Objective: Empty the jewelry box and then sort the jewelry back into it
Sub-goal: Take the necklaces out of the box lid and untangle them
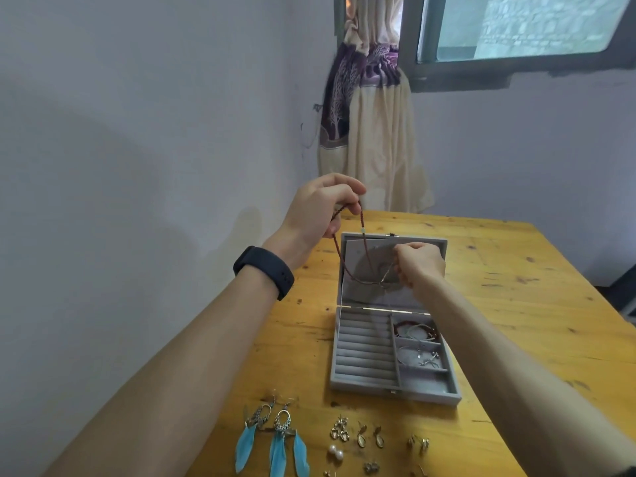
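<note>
A grey jewelry box point(358, 380) lies open on the wooden table, lid point(358, 290) raised behind it. My left hand point(320, 208) is lifted above the lid and pinches one end of a dark red braided necklace point(362, 222). The cord loops down in front of the lid to my right hand point(418, 261), which pinches its other end. The right-side compartments hold red and silver bracelets point(416, 330) and silver hoop pieces point(421, 358). The ring rolls point(364, 346) on the left are bare.
In front of the box lie blue feather earrings point(275, 442), small gold earrings point(358, 435), pearl studs point(335, 452) and more small studs point(420, 442). A wall runs along the table's left edge. A curtain point(375, 139) hangs below a window behind the table.
</note>
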Tool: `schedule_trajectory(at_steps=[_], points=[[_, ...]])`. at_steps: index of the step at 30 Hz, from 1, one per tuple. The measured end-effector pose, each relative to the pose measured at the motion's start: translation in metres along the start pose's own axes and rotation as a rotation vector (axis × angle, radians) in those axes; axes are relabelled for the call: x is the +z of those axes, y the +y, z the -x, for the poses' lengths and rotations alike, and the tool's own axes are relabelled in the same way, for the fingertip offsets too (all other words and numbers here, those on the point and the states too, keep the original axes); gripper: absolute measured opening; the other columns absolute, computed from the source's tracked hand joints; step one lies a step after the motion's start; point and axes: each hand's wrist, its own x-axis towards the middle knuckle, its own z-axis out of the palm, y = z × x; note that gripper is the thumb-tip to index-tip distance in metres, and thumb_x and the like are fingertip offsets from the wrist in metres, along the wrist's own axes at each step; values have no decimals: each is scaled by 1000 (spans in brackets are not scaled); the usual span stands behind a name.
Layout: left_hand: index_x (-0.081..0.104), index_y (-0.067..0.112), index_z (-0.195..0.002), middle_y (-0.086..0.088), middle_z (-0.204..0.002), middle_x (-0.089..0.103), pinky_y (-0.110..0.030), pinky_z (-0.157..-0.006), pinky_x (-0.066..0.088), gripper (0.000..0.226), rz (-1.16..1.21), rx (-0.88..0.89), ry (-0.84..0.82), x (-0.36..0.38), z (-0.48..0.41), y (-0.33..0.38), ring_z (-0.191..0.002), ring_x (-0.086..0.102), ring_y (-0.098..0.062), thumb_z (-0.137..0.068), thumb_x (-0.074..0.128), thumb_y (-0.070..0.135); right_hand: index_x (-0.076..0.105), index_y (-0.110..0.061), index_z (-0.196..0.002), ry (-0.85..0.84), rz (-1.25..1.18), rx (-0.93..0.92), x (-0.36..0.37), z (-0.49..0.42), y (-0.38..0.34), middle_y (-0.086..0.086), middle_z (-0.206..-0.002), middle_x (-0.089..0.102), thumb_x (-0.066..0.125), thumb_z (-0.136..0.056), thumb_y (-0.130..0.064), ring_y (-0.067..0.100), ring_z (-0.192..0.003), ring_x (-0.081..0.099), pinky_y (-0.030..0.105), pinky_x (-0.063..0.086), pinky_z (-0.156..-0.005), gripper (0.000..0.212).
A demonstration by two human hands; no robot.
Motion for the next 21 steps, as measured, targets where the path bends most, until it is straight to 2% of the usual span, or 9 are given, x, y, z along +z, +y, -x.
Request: schedule_trajectory(at_steps=[3, 5, 7, 11, 14, 18, 21], points=[[71, 13, -91, -2, -70, 65, -26, -45, 29, 18, -9, -1, -3, 0, 0, -1, -44, 38, -15, -90, 53, 10, 73, -21, -86, -78, -16, -65, 2, 3, -7, 2, -66, 69, 62, -90, -28, 16, -55, 62, 26, 49, -51, 14], [71, 13, -90, -2, -70, 65, -27, -45, 29, 18, -11, 2, -2, 0, 0, -1, -45, 38, -16, -90, 53, 9, 72, -23, -91, -170, 1, -128, 3, 6, -10, 3, -73, 70, 63, -92, -29, 15, -57, 62, 23, 48, -49, 11], [71, 13, -90, -2, -69, 65, -26, -45, 29, 18, -11, 2, -1, 0, 0, -2, -45, 38, -15, -91, 53, 9, 71, -25, -92, -186, 31, -171, 1, 9, -13, 3, -78, 70, 63, -93, -31, 14, -59, 61, 24, 49, -51, 10], [71, 13, -91, -1, -70, 65, -25, -45, 30, 19, -17, 0, 11, -5, -1, 1, -46, 39, -15, -92, 53, 9, 72, -23, -86, -118, -28, -296, -14, 16, -21, -5, -73, 66, 61, -91, -33, 13, -59, 57, 30, 48, -58, 15], [70, 15, -94, 1, -74, 66, -23, -46, 36, 18, -45, -3, 77, -7, -2, 4, -47, 43, -14, -94, 53, 10, 68, -16, -84, -155, -215, -362, -34, 30, -31, -1, -71, 61, 58, -96, -24, 15, -51, 51, 28, 42, -48, 18], [67, 19, -103, 2, -89, 69, -26, -54, 44, 17, -36, -30, 178, -7, -6, 5, -52, 53, -12, -98, 52, 14, 66, -3, -89, -209, -316, -438, -63, 52, -45, 1, -70, 55, 55, -98, -16, 17, -49, 44, 25, 35, -42, 19], [65, 21, -103, 4, -93, 71, -26, -53, 43, 17, -35, -24, 215, -4, -6, 8, -51, 56, -10, -98, 52, 13, 65, -5, -88, -203, -388, -463, -80, 63, -59, -2, -69, 55, 55, -99, -16, 16, -47, 43, 24, 32, -42, 18]])
